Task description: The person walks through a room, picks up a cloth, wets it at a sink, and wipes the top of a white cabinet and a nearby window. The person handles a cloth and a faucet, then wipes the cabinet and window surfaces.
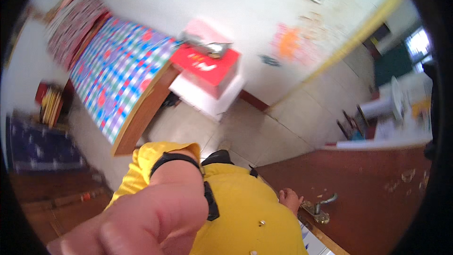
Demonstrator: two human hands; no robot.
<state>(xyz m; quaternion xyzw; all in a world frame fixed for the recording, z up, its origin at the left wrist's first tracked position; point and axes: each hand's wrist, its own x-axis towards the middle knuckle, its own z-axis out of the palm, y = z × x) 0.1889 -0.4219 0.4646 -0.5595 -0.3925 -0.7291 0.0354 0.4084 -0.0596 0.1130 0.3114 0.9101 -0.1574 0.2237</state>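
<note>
My left hand (141,216) is raised close to the camera, large and blurred at the lower left. The bottom rim cuts it off, so whether it grips anything is hidden. A black wristband (176,157) circles that wrist below a yellow sleeve (139,166). Low at my right side, my right hand (290,200) is by the edge of a reddish-brown door (368,187), fingers partly bent. Close beside it is the metal door handle (324,200) on its ornate plate; contact cannot be made out. No object shows in this hand.
A bed with a checked cover (124,67) and folded bedding (79,28) lies ahead left. At its corner a red box (208,67) sits on a white box (198,94). Dark wooden furniture (60,202) stands lower left. Beyond the tiled floor (269,134) is a doorway with a round white stand (396,97).
</note>
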